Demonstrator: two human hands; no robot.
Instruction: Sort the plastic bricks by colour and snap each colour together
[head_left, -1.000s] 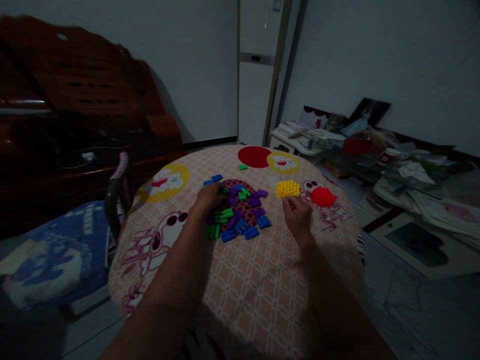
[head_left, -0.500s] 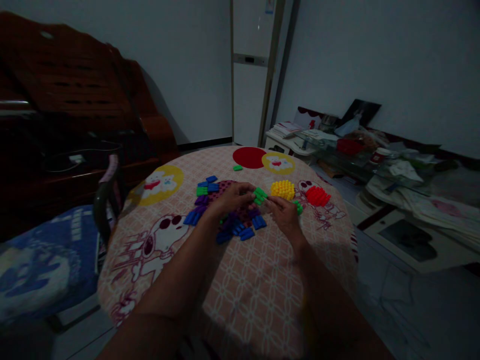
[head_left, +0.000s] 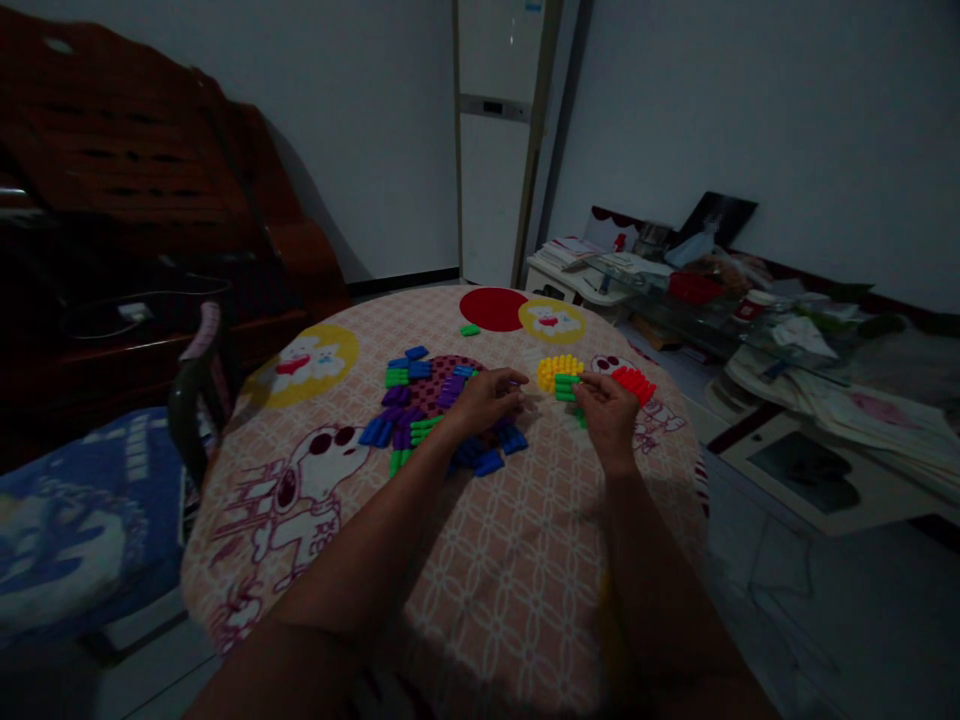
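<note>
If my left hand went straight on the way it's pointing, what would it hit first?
Your left hand would probably meet the green piece in your right hand, or the yellow cluster behind it; depth is unclear.

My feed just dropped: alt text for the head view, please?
The right hand holds a green ribbed block by a yellow cluster, near a red cluster; the left hand, open and seemingly empty, is over scattered blue, purple and green blocks on a patterned tablecloth.
</note>
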